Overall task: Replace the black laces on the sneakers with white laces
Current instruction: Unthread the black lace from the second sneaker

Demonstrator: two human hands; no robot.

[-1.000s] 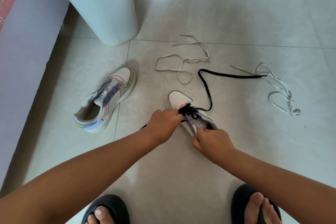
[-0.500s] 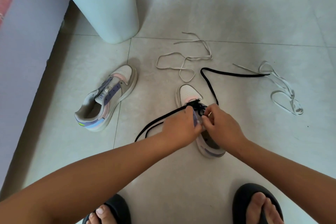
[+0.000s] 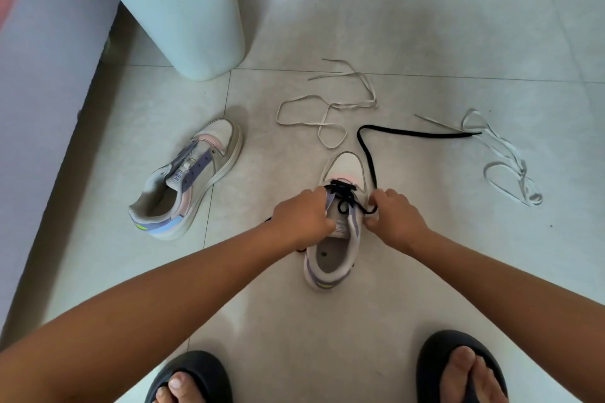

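Centrally on the floor, left hand [image 3: 302, 219] gripping sneaker [image 3: 337, 239], right hand [image 3: 396, 219] pinching black lace [image 3: 368, 154]

Glossy pale floor tiles [image 3: 425, 26] reflect light. The sneaker [image 3: 342, 170] has a smooth, matt leather-like toe. The black lace [image 3: 409, 132] and white laces [image 3: 327, 101] look like flat woven cloth.

Quick count: two sneakers, one unlaced [image 3: 190, 180] and one half-laced [image 3: 340, 222]. Two white laces, one [image 3: 327, 108] and another [image 3: 504, 157], loose on the floor. One black lace [image 3: 409, 133]. One white bin [image 3: 176, 10]. Two black slippers, left [image 3: 193, 373] and right [image 3: 458, 366].
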